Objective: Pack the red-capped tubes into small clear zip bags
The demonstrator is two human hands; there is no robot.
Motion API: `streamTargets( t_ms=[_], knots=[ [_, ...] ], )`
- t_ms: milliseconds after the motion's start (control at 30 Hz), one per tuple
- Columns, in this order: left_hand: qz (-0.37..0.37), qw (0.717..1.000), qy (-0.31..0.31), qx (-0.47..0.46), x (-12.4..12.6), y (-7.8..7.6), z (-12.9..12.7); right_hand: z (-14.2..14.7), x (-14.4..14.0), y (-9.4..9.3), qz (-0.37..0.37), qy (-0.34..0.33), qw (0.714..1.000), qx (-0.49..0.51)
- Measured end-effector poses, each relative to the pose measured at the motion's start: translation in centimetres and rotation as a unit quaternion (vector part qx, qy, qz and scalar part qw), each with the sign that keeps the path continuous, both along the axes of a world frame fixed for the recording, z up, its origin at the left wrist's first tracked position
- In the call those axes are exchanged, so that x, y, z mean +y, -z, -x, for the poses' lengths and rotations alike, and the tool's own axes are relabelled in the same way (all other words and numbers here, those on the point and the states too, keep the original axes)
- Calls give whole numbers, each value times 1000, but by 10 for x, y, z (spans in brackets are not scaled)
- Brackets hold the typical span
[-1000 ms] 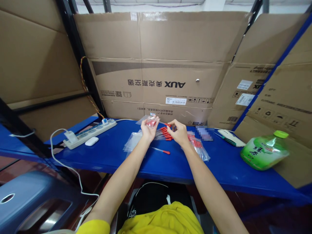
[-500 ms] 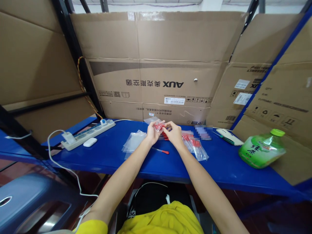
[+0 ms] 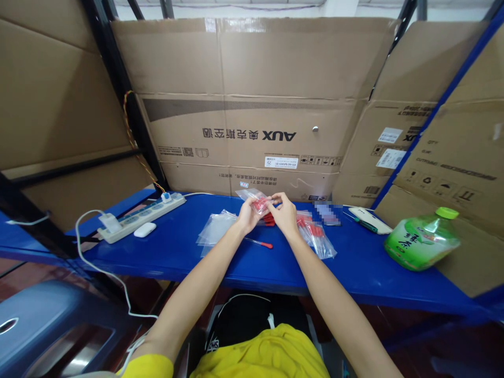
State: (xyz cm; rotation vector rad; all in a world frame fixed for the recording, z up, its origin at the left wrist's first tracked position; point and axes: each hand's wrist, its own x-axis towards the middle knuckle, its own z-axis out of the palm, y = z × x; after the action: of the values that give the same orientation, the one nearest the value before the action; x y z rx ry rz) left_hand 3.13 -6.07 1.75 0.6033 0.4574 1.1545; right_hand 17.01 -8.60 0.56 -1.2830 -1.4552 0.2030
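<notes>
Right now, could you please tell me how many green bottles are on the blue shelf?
1. The green bottle lies on its side at the right end of the blue shelf, against the cardboard boxes; others could be hidden behind them.

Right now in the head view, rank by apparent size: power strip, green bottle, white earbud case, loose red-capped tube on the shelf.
1. Power strip and green bottle: look about alike; the strip is longer, the bottle bulkier, so no ranking.
2. Loose red-capped tube and white earbud case: close; the tube is longer but far thinner.
</notes>
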Motion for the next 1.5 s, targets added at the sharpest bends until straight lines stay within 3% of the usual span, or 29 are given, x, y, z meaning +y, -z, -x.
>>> streamTargets(
  t_ms=[300, 567, 867, 1033, 1233, 1500],
  knots=[
    [-5, 1000, 15, 6, 3, 1, 3, 1, 4, 0, 8, -69, 995, 67],
    [-5, 997, 57, -54, 6, -1, 9, 3, 11, 8, 35, -131, 977, 167],
    [-18, 997, 68, -38, 10, 6, 6, 2, 8, 6, 8, -114, 984, 138],
    [-14, 997, 70, -37, 6, 3, 3, 2, 7, 6, 6, -87, 987, 134],
    [-11, 997, 75, -19, 3, -1, 2, 3, -1, -2, -3, -50, 997, 64],
    [-8, 998, 61, -21, 4, -2, 7, -1, 0, -2, -12, -71, 997, 8]
  ],
)
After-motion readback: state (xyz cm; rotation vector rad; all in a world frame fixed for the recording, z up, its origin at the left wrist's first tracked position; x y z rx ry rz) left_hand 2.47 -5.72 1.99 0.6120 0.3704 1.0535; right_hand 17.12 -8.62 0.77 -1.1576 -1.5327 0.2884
